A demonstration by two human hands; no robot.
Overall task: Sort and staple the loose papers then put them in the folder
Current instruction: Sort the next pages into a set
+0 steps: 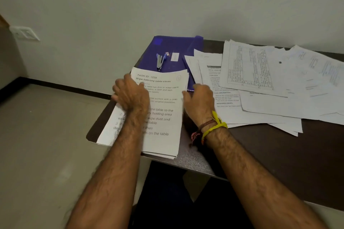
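Since the stack [162, 117] at the near left table [260, 154] corner is light, floppy and slidey, better squared by its long edges, left hand [130, 95] lying flat on its left side, right hand [199, 98] loosely curled at its right edge, stapler [160, 62] and folder [176, 50] just beyond.

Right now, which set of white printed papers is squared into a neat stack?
The white stack headed "TASK ID: 1228", between both hands beside the purple folder; the sheets to its right lie fanned loose.
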